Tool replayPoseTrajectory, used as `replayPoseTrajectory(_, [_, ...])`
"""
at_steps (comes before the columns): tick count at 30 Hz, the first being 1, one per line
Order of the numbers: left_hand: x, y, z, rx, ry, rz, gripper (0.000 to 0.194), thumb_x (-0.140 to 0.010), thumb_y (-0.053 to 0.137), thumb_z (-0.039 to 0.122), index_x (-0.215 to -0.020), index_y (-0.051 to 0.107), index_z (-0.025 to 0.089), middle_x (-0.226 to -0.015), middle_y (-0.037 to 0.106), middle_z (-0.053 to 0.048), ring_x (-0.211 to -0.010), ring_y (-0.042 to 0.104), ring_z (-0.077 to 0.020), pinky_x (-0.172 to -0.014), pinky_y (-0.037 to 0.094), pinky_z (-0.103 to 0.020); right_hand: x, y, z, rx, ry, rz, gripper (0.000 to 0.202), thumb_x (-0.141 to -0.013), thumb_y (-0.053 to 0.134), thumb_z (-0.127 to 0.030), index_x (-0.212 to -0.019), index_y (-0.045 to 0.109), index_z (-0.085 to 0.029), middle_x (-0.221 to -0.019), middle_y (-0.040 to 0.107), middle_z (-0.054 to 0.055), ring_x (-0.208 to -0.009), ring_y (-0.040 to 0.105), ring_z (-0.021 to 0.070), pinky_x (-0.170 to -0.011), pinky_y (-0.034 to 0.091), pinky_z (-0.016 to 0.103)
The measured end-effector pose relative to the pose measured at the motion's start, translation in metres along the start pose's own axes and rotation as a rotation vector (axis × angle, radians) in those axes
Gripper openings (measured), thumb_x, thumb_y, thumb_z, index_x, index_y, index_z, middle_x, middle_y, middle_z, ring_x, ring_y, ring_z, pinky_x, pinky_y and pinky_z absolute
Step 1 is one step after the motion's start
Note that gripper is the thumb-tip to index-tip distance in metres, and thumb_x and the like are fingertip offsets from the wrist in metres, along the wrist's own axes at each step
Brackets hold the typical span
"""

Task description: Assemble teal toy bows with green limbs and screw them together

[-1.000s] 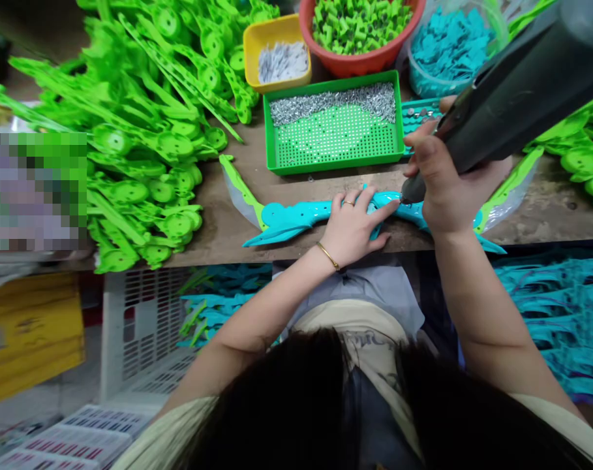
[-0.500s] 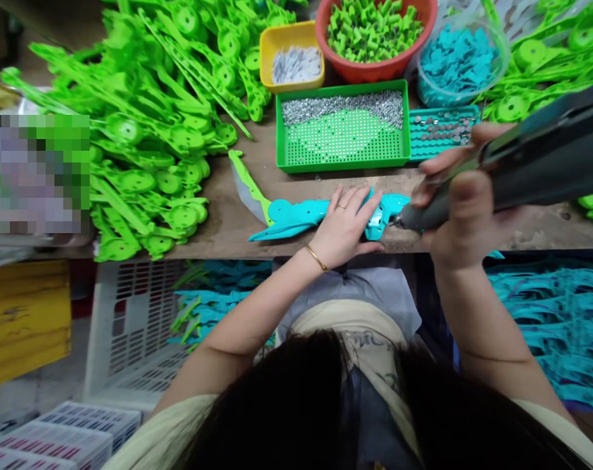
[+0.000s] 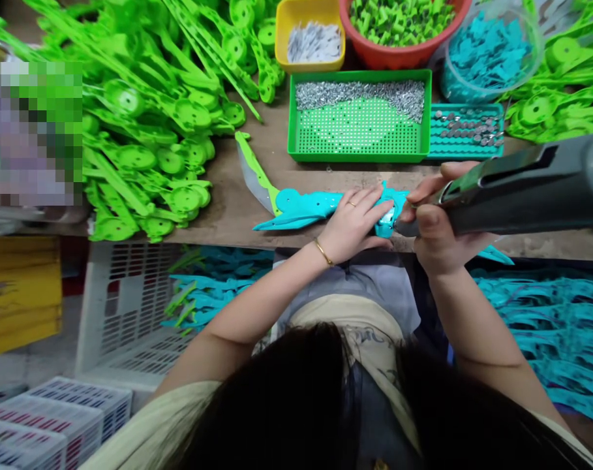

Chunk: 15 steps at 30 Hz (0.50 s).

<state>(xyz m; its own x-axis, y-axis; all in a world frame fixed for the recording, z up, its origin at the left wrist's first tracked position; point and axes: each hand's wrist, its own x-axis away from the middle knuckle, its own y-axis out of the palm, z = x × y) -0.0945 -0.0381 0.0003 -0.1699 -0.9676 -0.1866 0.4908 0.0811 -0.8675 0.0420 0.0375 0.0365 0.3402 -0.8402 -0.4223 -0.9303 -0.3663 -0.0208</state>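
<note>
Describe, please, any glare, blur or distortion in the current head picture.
Head view: small glints on the turquoise part; right hand and rear of the power tool slightly soft; hair nearly black, without detail; wide-angle stretching towards the edges, visible in the forearms; a pixelated block at left hides whatever is there.

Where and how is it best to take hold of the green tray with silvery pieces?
I would grip the green tray at its left short wall, coming from above and left: this raised edge looks thin and stands beside bare wood, while the turquoise tray lies close against the right end.
</note>
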Motion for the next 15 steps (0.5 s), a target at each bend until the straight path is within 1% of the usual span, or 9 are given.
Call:
replayPoseTrajectory(2, [0.005,0.006,0.001,-0.006,0.035,0.051,0.050,-0.085,0.067,0.053,-0.122,0.064,0.019,-0.146,0.053,-0.020,-0.141,0.045,-0.0341,-0.116,0.030,-0.059,-0.001,0.002,-0.002,-0.042,-0.100,0.085,0.045,-0.075,0.070,-0.065,-0.108,0.058,-0.037,-0.083,0.063,-0.003,-0.073,0.068,0.0194,-0.072,0.060,0.043])
replayPoseTrajectory(3, [0.007,0.009,0.001,-0.006,0.061,0.081,0.042,-0.089,0.064,0.051,-0.118,0.066,0.020,-0.143,0.057,-0.019,-0.141,0.046,-0.0333,-0.117,0.029,-0.060,-0.001,0.003,-0.003,-0.056,-0.123,0.122,0.044,-0.075,0.071,-0.062,-0.109,0.058,-0.036,-0.082,0.063,-0.003,-0.071,0.067,0.0184,-0.070,0.060,0.042])
replayPoseTrajectory(5, [0.011,0.015,0.003,-0.005,0.108,0.126,0.032,-0.095,0.057,0.046,-0.113,0.068,0.021,-0.136,0.063,-0.015,-0.140,0.047,-0.0318,-0.117,0.026,-0.063,-0.001,0.006,-0.007,-0.066,-0.106,0.164,0.041,-0.076,0.072,-0.058,-0.108,0.059,-0.035,-0.082,0.064,-0.004,-0.068,0.066,0.0171,-0.069,0.061,0.041])
replayPoseTrajectory(7, [0.012,0.018,0.005,-0.009,0.118,0.128,0.028,-0.097,0.055,0.042,-0.112,0.068,0.023,-0.132,0.066,-0.012,-0.140,0.047,-0.0311,-0.117,0.025,-0.065,-0.001,0.008,-0.010,-0.064,-0.077,0.174,0.039,-0.077,0.072,-0.056,-0.107,0.060,-0.035,-0.084,0.065,-0.004,-0.068,0.066,0.0164,-0.069,0.061,0.040])
replayPoseTrajectory(9, [0.011,0.018,0.006,-0.019,0.112,0.106,0.028,-0.097,0.055,0.042,-0.113,0.068,0.023,-0.131,0.067,-0.011,-0.140,0.047,-0.0315,-0.117,0.025,-0.065,-0.001,0.008,-0.013,-0.052,-0.080,0.161,0.036,-0.079,0.071,-0.055,-0.108,0.062,-0.036,-0.086,0.067,-0.005,-0.070,0.068,0.0164,-0.072,0.060,0.039])
replayPoseTrajectory(11, [0.010,0.013,0.005,-0.017,0.120,0.088,0.031,-0.096,0.056,0.043,-0.114,0.067,0.021,-0.132,0.066,-0.013,-0.139,0.049,-0.0318,-0.117,0.027,-0.063,-0.005,0.007,-0.017,-0.039,-0.093,0.129,0.032,-0.080,0.072,-0.050,-0.109,0.065,-0.038,-0.088,0.069,-0.006,-0.071,0.068,0.0171,-0.072,0.059,0.039])
replayPoseTrajectory(13, [0.010,0.003,0.002,0.003,0.122,0.085,0.039,-0.094,0.059,0.045,-0.120,0.064,0.017,-0.138,0.060,-0.017,-0.139,0.048,-0.0311,-0.118,0.031,-0.057,-0.012,0.006,-0.022,-0.032,-0.124,0.110,0.027,-0.083,0.070,-0.046,-0.109,0.067,-0.039,-0.089,0.070,-0.005,-0.063,0.065,0.0165,-0.062,0.056,0.037])
replayPoseTrajectory(15, [0.012,-0.009,-0.002,0.010,0.065,0.099,0.054,-0.089,0.065,0.049,-0.129,0.058,0.013,-0.144,0.054,-0.021,-0.141,0.045,-0.0311,-0.117,0.034,-0.051,-0.019,0.008,-0.027,-0.045,-0.206,0.155,0.023,-0.087,0.066,-0.046,-0.109,0.067,-0.041,-0.087,0.068,-0.005,-0.051,0.057,0.0135,-0.049,0.048,0.033])
